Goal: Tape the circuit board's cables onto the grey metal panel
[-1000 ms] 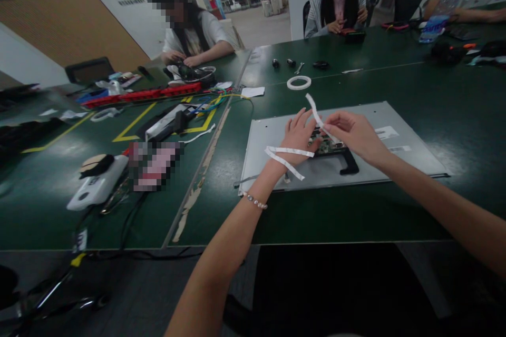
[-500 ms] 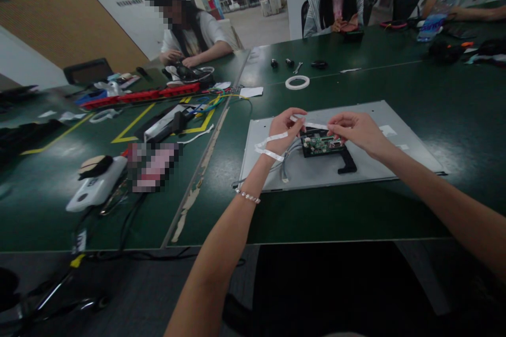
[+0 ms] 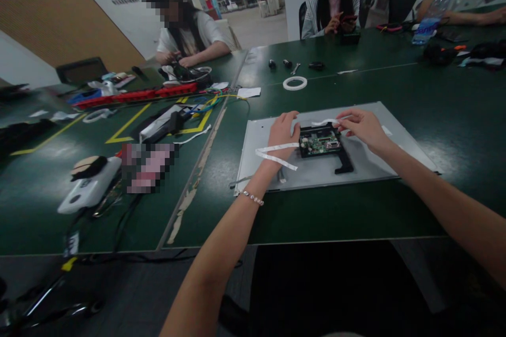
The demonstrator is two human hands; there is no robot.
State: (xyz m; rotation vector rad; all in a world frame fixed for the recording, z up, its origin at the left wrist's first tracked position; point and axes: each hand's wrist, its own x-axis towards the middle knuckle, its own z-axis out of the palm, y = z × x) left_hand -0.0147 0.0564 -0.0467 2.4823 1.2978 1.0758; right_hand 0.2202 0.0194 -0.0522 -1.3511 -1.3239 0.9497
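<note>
My right hand (image 3: 361, 129) pinches one end of a short white tape strip (image 3: 322, 123), whose free end points left over the top edge of a black bracket (image 3: 344, 162). A green circuit board (image 3: 321, 143) sits in that bracket. My left hand (image 3: 282, 134) is at the board's left side, thumb and fingers apart, palm down over the grey metal panel (image 3: 371, 163). Another white tape strip (image 3: 276, 157) lies folded across the back of my left hand and wrist. Grey cables (image 3: 281, 175) show partly below that hand; the rest are hidden.
Beyond the panel lie a white tape roll (image 3: 294, 83), a small wrench (image 3: 295, 68) and black parts (image 3: 316, 65). On the left are a white power bank (image 3: 89, 189), cables and red strips (image 3: 134, 96). Three other people sit around the green table (image 3: 316, 216).
My left hand has let go of the tape strip and moved down beside the board. My right hand keeps the short piece and has shifted slightly right. The view has shifted a little.
</note>
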